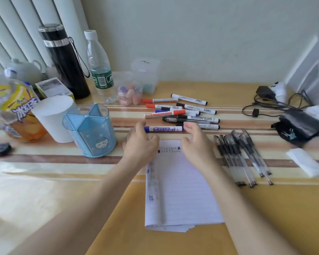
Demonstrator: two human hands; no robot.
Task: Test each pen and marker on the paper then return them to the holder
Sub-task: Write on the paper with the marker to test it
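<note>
Left hand (141, 142) pinches blue marker (164, 128) end, right hand (197, 142) spread beside it; blue holder (89, 129) just left, far jar (130, 92) holds pink pieces.

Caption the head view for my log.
A blue marker lies between the left hand and right hand, beyond the lined paper, blue holder alongside.

You are working at a home desk. Evidence: the surface (265, 208) carries a water bottle (99, 70), a flask (66, 61), a teapot (26, 70) and a charger (265, 92) with cables, against a plain wall (191, 34).
</note>
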